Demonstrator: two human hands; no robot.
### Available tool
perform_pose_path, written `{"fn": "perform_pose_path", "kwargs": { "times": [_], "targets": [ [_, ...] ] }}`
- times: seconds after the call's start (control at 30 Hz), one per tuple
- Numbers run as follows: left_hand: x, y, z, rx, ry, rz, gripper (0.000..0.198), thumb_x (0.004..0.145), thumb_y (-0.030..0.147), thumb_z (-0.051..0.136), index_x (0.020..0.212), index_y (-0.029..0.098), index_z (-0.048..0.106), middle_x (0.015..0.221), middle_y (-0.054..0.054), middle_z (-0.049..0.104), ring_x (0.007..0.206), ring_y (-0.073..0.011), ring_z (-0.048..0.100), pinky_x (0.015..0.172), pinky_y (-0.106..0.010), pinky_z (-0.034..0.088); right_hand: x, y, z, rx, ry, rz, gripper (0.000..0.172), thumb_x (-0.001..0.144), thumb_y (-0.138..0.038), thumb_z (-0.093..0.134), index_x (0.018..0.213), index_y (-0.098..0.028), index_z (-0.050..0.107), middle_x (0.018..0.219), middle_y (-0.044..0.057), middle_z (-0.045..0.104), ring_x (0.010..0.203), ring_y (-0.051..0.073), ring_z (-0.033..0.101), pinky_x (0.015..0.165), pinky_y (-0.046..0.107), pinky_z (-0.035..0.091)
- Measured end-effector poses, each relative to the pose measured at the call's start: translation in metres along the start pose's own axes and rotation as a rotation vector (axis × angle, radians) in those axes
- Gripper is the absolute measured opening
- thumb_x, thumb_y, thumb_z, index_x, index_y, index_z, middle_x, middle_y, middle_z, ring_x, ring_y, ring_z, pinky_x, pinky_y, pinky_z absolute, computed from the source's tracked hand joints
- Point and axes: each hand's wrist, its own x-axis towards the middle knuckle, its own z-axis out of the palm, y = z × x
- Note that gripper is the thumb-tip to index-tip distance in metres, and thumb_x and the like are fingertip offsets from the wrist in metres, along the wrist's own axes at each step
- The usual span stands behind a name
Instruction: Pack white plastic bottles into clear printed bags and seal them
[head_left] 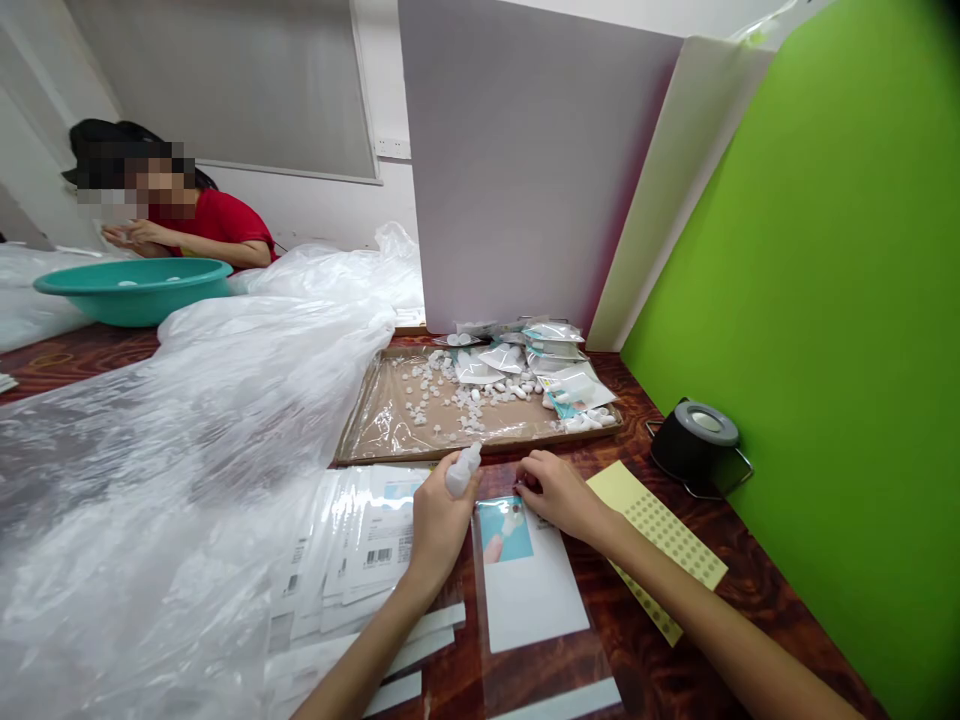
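Observation:
My left hand (441, 520) is closed around a small white dropper bottle (463, 470), its nozzle pointing up. Just right of it, a clear plastic bag (525, 670) lies flat on the table with a printed card (532, 600) inside. The card shows a blue picture at its top, and a small brown dot sits near the bag's upper edge. My right hand (555, 490) is at that upper right corner, its fingers curled and pinched together; whatever is between the fingertips is too small to make out. Beneath my left forearm are several more bagged cards (367, 550).
A shallow cardboard tray (382, 420) holds loose white caps, small bottles and filled bags (555, 345). Yellow sticker sheets (660, 530) and a black lantern-like object (694, 445) lie right, beside a green panel (825, 350). Plastic sheeting (187, 480), a teal basin (142, 295) and a person in red (217, 225) are left.

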Motion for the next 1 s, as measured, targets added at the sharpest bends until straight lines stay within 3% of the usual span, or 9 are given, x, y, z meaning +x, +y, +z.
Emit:
{"fn": "perform_pose_path", "kwargs": {
  "times": [0.1,0.23,0.47,0.63,0.8,0.9,1.0],
  "targets": [
    [0.0,0.0,0.001,0.027,-0.006,0.009,0.032,0.085,0.046,0.052,0.102,0.021,0.063,0.096,-0.004,0.072,0.085,-0.0239,0.066,0.073,-0.032,0.048,0.0,-0.002,-0.006,-0.101,-0.03,-0.021,0.009,0.084,-0.011,0.06,0.091,-0.016,0.063,0.092,0.008,0.061,0.09,0.021,0.057,0.071,0.028,0.043],
    [0.002,0.0,0.002,0.053,-0.009,0.016,0.031,0.085,0.044,0.051,0.102,0.021,0.063,0.095,-0.004,0.072,0.085,-0.0249,0.066,0.074,-0.034,0.048,0.011,-0.007,-0.01,-0.21,-0.107,-0.121,0.016,0.088,-0.005,0.054,0.087,-0.017,0.065,0.096,0.01,0.061,0.096,0.022,0.055,0.074,0.029,0.044],
    [0.001,-0.001,0.001,0.055,-0.01,0.019,0.032,0.084,0.045,0.053,0.102,0.021,0.064,0.096,-0.004,0.073,0.086,-0.0245,0.067,0.076,-0.033,0.048,0.033,-0.012,-0.007,-0.165,-0.173,-0.156,0.022,0.081,0.005,0.055,0.077,-0.014,0.066,0.084,0.011,0.067,0.083,0.021,0.061,0.069,0.028,0.046],
    [0.001,-0.002,0.002,0.036,-0.016,0.036,0.035,0.085,0.046,0.052,0.105,0.02,0.064,0.098,-0.005,0.073,0.088,-0.0241,0.067,0.078,-0.033,0.048,0.036,-0.002,-0.007,0.057,-0.053,-0.076,0.023,0.077,0.002,0.056,0.063,-0.016,0.059,0.067,0.006,0.064,0.068,0.018,0.06,0.066,0.028,0.045],
    [-0.002,0.0,0.002,0.042,-0.063,0.076,0.029,0.087,0.04,0.051,0.104,0.022,0.064,0.097,-0.003,0.072,0.086,-0.0218,0.066,0.076,-0.03,0.048,0.027,-0.012,-0.011,0.432,0.17,0.064,0.016,0.093,-0.024,0.045,0.084,-0.017,0.056,0.073,0.004,0.066,0.063,0.015,0.06,0.057,0.025,0.047],
    [-0.003,0.003,0.001,0.067,-0.106,0.1,0.025,0.088,0.036,0.048,0.101,0.022,0.064,0.096,-0.003,0.072,0.084,-0.021,0.066,0.074,-0.03,0.047,0.019,-0.027,-0.008,0.662,0.185,0.095,0.019,0.093,-0.033,0.046,0.088,-0.017,0.055,0.072,0.002,0.066,0.059,0.013,0.06,0.051,0.023,0.048],
    [-0.004,0.005,0.001,0.106,-0.143,0.133,0.023,0.089,0.03,0.045,0.098,0.022,0.064,0.095,-0.003,0.071,0.084,-0.0203,0.064,0.074,-0.03,0.046,0.014,-0.035,-0.003,0.815,0.19,0.105,0.017,0.087,-0.033,0.056,0.083,-0.017,0.059,0.071,0.0,0.065,0.062,0.013,0.061,0.055,0.023,0.049]
  ]
}}
